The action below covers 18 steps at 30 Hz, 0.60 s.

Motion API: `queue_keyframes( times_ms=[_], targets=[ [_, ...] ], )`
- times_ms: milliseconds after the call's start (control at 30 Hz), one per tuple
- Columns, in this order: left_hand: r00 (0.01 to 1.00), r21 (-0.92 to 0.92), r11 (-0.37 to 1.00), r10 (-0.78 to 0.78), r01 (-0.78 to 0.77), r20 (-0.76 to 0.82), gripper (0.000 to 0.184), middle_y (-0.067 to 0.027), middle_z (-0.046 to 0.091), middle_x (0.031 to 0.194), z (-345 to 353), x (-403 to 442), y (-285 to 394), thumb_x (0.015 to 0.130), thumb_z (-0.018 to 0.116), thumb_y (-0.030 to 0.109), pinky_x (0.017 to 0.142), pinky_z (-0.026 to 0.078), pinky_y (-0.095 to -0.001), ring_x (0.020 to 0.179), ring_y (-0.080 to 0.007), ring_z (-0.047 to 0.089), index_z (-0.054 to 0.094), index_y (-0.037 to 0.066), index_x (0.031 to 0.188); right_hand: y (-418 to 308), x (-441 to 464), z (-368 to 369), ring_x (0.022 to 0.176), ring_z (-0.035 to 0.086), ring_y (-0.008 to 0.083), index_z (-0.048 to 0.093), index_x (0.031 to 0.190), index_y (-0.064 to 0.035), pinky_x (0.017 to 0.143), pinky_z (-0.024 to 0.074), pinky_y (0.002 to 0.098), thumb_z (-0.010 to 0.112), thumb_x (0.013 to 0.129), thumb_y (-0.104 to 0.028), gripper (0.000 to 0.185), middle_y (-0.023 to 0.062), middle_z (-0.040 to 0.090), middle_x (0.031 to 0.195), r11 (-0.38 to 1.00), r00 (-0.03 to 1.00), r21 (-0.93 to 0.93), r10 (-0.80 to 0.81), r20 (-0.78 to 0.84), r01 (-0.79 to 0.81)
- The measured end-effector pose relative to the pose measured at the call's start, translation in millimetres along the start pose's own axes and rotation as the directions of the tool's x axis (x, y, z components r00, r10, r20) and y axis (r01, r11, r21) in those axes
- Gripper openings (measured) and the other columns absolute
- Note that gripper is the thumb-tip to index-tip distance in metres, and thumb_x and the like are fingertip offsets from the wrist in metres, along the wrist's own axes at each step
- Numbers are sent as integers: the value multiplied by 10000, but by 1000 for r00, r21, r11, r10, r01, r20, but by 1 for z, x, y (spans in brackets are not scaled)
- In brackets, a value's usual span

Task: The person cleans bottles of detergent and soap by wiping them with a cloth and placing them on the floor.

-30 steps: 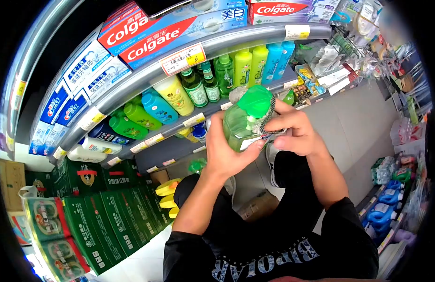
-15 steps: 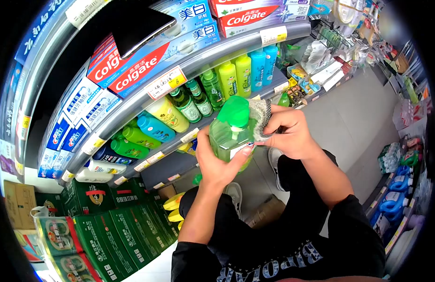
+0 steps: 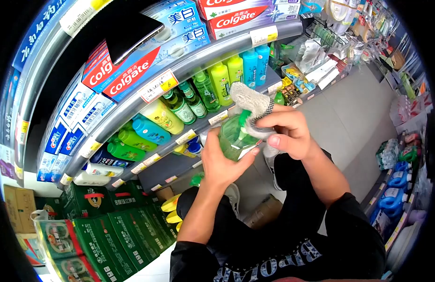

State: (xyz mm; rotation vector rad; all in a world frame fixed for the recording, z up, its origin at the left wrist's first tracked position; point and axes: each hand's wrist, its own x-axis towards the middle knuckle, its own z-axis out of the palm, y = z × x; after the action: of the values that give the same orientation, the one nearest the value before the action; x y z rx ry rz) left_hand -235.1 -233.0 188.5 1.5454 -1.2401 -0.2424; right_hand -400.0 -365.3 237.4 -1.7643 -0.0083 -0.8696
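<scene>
A see-through green plastic bottle (image 3: 230,140) with a green cap is in my left hand (image 3: 222,164), whose fingers and thumb are wrapped round its sides. My right hand (image 3: 292,134) pinches a grey cloth (image 3: 250,99) with a dark striped edge. The cloth lies over the top of the bottle and hides most of the cap. Just beyond the bottle, a shelf carries green bottles (image 3: 204,91) and yellow-green bottles (image 3: 220,82).
Toothpaste boxes (image 3: 132,75) fill the upper shelf (image 3: 198,55), with a dark phone-like slab (image 3: 137,37) above them. Green cartons (image 3: 114,235) are stacked at lower left. Blue jugs (image 3: 394,196) line the right-hand shelf. A cardboard box (image 3: 264,211) lies on the floor.
The cloth has moved from beside the cap to over its top, carried by my right hand. The bottle has tilted, and my left hand still grips it.
</scene>
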Motion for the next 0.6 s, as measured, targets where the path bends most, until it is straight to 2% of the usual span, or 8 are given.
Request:
queue_keyframes(
  times_ms=[33, 100, 167, 267, 367, 467, 500, 600],
  targets=[
    [999, 12, 999, -31, 31, 13, 693, -185, 703, 1062, 1, 1, 1, 677, 907, 267, 866, 547, -392, 974, -254, 700, 525, -11, 1184, 4, 7, 2, 1010, 634, 264, 702, 1099, 54, 904, 474, 381, 682, 873, -124, 289, 138, 644, 1023, 988, 994, -113, -105, 31, 108],
    [996, -22, 997, -73, 74, 50, 695, -180, 703, 1064, 1, 2, 3, 670, 910, 266, 865, 547, -393, 974, -257, 700, 528, -7, 1181, 3, 11, 4, 1115, 601, 385, 706, 1154, 25, 997, 429, 430, 638, 850, -126, 346, 226, 642, 1140, 942, 980, -269, -186, 71, 199],
    [990, -22, 993, -110, 112, 83, 680, -176, 701, 1057, 1, 3, 6, 659, 913, 265, 857, 546, -393, 968, -266, 701, 541, -7, 1160, -1, 8, 1, 1058, 605, 377, 713, 1147, 10, 966, 436, 434, 636, 833, -106, 344, 217, 640, 1126, 909, 986, -389, -107, 129, 150],
    [983, 59, 994, -101, 93, 153, 745, -222, 690, 1018, 1, 1, -1, 631, 927, 369, 791, 556, -454, 934, -394, 696, 557, -6, 1157, 6, 13, 0, 826, 558, 328, 723, 1132, -11, 803, 447, 433, 608, 787, -15, 364, 128, 594, 884, 836, 943, -438, -278, 180, 330],
    [980, 97, 992, -93, 77, 174, 751, -230, 690, 995, -2, 2, 7, 616, 931, 397, 769, 554, -464, 915, -404, 694, 563, -3, 1134, 5, 9, -12, 806, 583, 318, 712, 1130, 6, 740, 459, 411, 577, 809, 54, 352, 124, 633, 838, 893, 956, -363, -196, 220, 267],
    [978, 103, 993, -80, 61, 190, 748, -217, 696, 984, -1, 0, 5, 613, 934, 401, 766, 557, -457, 903, -392, 700, 571, -1, 1129, -5, 7, -16, 836, 627, 311, 704, 1132, 9, 737, 477, 405, 602, 866, 14, 284, 146, 662, 880, 970, 992, -242, 7, 126, 24],
    [977, 95, 993, -89, 71, 195, 746, -213, 697, 983, -1, -1, 4, 613, 934, 401, 765, 558, -454, 898, -389, 702, 573, 0, 1127, -7, 8, -13, 841, 651, 294, 696, 1137, 0, 734, 491, 389, 633, 915, -66, 240, 152, 661, 902, 964, 995, -264, 48, 87, -24],
    [980, 95, 993, -79, 63, 182, 734, -202, 701, 976, 1, -2, 5, 615, 934, 396, 763, 561, -444, 885, -377, 706, 581, 1, 1124, 9, 10, -13, 811, 621, 254, 664, 1135, 18, 713, 474, 352, 651, 921, -76, 235, 137, 633, 903, 958, 993, -283, -15, 116, 48]
  ],
)
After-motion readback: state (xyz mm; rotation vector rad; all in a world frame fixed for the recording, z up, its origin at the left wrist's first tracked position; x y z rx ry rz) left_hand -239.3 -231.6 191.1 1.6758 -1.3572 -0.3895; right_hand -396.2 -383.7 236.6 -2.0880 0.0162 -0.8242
